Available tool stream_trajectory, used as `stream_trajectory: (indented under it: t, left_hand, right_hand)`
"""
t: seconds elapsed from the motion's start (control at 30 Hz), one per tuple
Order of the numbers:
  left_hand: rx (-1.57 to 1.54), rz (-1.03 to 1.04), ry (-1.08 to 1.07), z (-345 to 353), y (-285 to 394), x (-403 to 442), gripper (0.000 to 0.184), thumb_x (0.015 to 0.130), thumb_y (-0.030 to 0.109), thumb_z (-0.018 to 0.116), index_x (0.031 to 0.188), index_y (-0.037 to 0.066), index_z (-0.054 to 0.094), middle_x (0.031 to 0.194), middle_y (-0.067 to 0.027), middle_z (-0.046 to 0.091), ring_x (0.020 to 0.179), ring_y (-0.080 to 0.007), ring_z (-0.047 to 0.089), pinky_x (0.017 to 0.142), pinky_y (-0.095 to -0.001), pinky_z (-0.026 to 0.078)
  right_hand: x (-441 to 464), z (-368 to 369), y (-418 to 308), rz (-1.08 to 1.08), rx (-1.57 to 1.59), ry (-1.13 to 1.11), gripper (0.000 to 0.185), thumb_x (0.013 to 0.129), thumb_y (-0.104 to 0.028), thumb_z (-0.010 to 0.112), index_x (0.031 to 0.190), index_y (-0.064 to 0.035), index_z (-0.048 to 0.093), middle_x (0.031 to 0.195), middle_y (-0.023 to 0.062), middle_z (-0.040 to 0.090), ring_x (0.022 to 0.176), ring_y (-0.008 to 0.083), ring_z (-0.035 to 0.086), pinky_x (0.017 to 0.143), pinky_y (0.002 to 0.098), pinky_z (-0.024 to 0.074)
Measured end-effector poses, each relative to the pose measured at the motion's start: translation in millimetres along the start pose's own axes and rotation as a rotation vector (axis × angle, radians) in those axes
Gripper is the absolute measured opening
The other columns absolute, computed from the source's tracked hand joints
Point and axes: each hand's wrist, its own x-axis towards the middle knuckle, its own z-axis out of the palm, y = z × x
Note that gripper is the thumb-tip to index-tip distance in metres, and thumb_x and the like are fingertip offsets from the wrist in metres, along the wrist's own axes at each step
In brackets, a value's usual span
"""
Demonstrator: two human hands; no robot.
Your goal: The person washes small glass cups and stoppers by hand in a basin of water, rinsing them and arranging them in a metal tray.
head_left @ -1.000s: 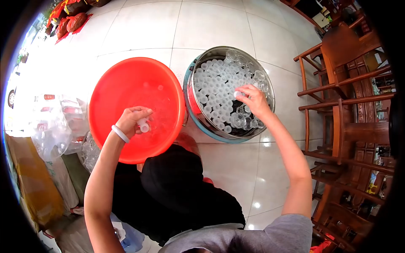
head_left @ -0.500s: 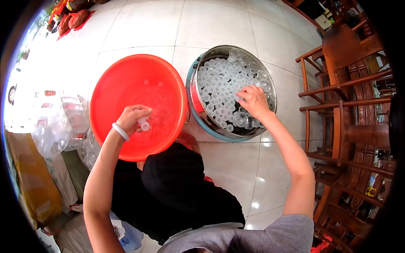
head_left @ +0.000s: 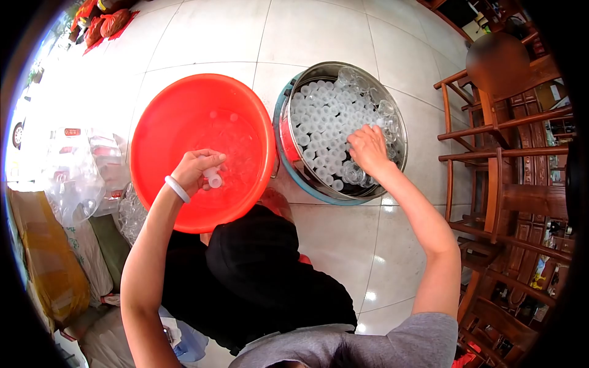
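Observation:
My left hand is closed around small translucent plastic cups, held over the near part of a red basin. More clear pieces lie blurred at the bottom of that basin. Over the right part of a round steel tub, my right hand reaches down with its fingers bunched together. What they pinch, if anything, is hidden. Many frosted little cups stand packed upright in the tub, mouths up. Clearer, wider plastic pieces sit along its right side, near my right hand.
A blue rim shows under the steel tub. Wooden chairs line the right side. Clear plastic bags and a taped brown package lie at the left. Red bags rest at the far left on the tiled floor.
My right hand has shifted very slightly within the tub, its fingers still bunched. My left hand stays over the basin with the cups. The whole view has shifted slightly.

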Motion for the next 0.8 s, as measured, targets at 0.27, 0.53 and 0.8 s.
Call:
stream_trajectory:
  t: [0.27, 0.53, 0.8]
  left_hand:
    - [-0.137, 0.039, -0.091, 1.4, 3.1, -2.0, 0.023, 0.084, 0.021, 0.058, 0.095, 0.001, 0.057, 0.078, -0.0077, 0.060, 0.060, -0.0176, 0.061, 0.034, -0.0213, 0.039]
    - [-0.376, 0.051, -0.317, 7.4, 3.4, -0.7, 0.028, 0.081, 0.004, 0.049, 0.108, -0.004, 0.051, 0.099, -0.0161, 0.059, 0.089, -0.0263, 0.061, 0.071, -0.0357, 0.054]
    - [-0.371, 0.094, -0.384, 7.7, 0.4, 3.3, 0.027, 0.080, 0.001, 0.047, 0.106, -0.004, 0.052, 0.098, -0.0144, 0.058, 0.091, -0.0250, 0.059, 0.079, -0.0396, 0.052]
  right_hand:
    - [3.8, -9.0, -3.6, 0.036, -0.010, -0.061, 0.005, 0.062, -0.007, 0.062, 0.066, -0.0076, 0.060, 0.069, 0.0040, 0.058, 0.078, 0.0217, 0.051, 0.072, 0.0352, 0.0348]
    - [59.0, -80.1, -99.9, -0.004, 0.722, 0.239, 0.011, 0.071, -0.011, 0.065, 0.079, -0.0047, 0.060, 0.079, 0.0071, 0.061, 0.073, 0.0252, 0.059, 0.063, 0.0351, 0.0474]
    - [83.7, -23.5, -178.0, -0.101, 0.865, -0.095, 0.024, 0.074, -0.018, 0.063, 0.093, -0.0032, 0.059, 0.092, 0.0131, 0.056, 0.078, 0.0290, 0.058, 0.068, 0.0372, 0.0476]
